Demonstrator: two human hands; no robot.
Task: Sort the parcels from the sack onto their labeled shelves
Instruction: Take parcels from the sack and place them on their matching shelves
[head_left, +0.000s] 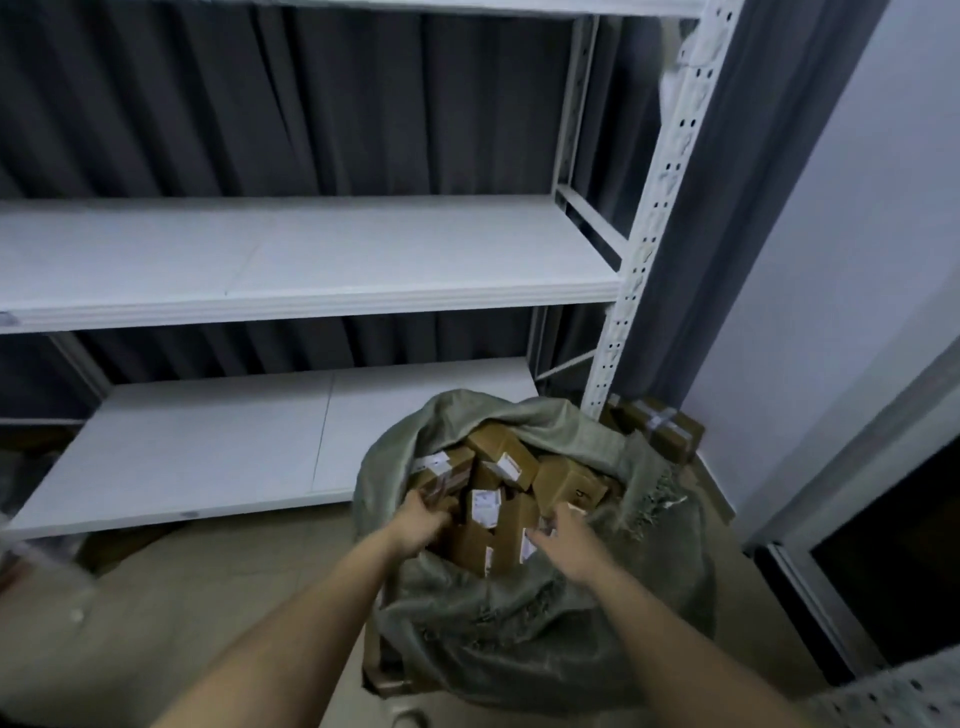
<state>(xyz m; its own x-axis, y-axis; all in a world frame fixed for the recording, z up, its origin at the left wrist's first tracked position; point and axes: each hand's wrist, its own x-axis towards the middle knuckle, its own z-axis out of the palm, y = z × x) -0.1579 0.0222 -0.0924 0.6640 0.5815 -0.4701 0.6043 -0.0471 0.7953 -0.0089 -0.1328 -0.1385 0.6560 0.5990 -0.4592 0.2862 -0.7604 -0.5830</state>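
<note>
A grey-green woven sack (519, 639) stands open on the floor, filled with several brown cardboard parcels (506, 457) bearing white labels. My left hand (421, 522) reaches into the sack's left side, its fingers curled round a parcel (447, 480) there. My right hand (563, 545) is at the right side of the sack's mouth, fingers on a tall parcel (511, 535) with a white label. White metal shelves stand behind: a middle shelf (291, 260) and a low shelf (208, 452), both bare.
The perforated white upright (641, 249) of the rack rises just behind the sack. More brown boxes (660, 428) lie on the floor at the wall to the right. Dark curtains hang behind the shelves. A dark-framed panel (883, 561) stands at far right.
</note>
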